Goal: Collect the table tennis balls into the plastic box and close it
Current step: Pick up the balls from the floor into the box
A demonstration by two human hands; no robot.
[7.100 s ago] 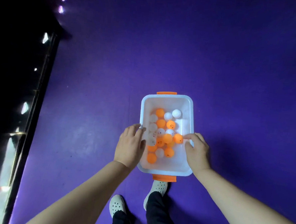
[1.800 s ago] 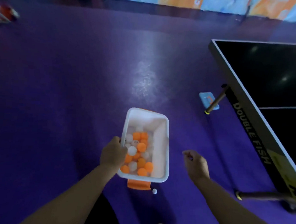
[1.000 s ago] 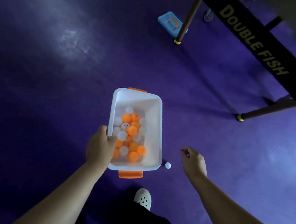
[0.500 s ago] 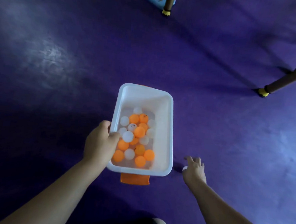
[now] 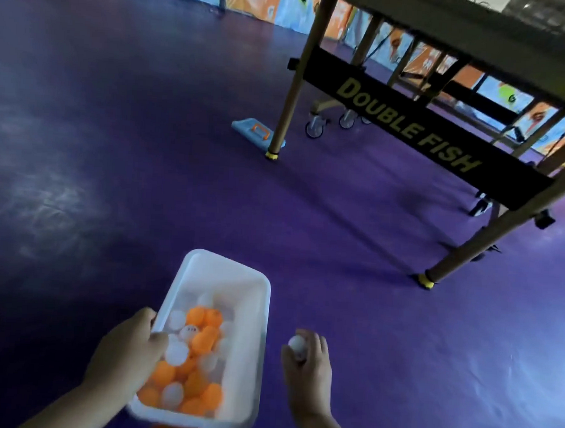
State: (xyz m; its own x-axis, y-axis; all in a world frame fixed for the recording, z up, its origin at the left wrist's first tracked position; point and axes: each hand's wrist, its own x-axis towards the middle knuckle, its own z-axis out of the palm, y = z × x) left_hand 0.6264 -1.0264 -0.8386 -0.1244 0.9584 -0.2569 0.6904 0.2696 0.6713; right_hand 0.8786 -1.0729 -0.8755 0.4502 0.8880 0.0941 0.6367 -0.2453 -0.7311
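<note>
Purple floor, blue lid by tbl leg

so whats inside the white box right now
The plastic box holds a heap of orange and white table tennis balls, gathered at its near end; the far end is bare. The left hand gripping the rim covers part of the heap, and lower balls are hidden.

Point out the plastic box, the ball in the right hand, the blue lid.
plastic box (image 5: 249, 327): head view, bare right wall.
ball (image 5: 297, 344): head view, its middle.
blue lid (image 5: 246, 129): head view, its top.
</note>
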